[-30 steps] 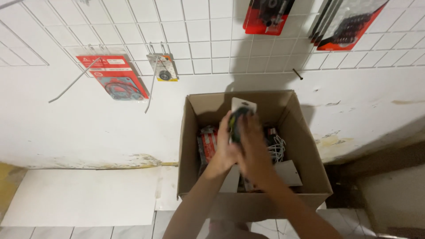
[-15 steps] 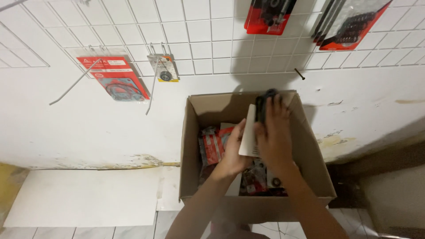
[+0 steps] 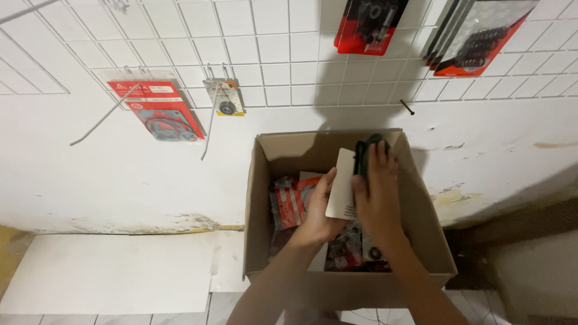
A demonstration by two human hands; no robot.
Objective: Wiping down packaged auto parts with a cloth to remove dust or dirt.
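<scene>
Both my hands are raised over an open cardboard box (image 3: 260, 198) that stands against a white wall. My right hand (image 3: 378, 192) grips a packet with a white card back (image 3: 342, 183) and a dark part at its top. My left hand (image 3: 320, 207) holds the card's left edge from below. Inside the box lie several red and clear packets of parts (image 3: 292, 201).
A white wire grid (image 3: 265, 54) covers the wall above, with bare hooks. Red-carded packets hang on it at the left (image 3: 159, 108), top middle (image 3: 370, 24) and top right (image 3: 481, 36). A small packet (image 3: 224, 97) hangs between. A white board (image 3: 114, 271) lies on the floor to the left.
My hands have lifted the packet from inside the box up toward the wall grid, and the card back is turned toward me.
</scene>
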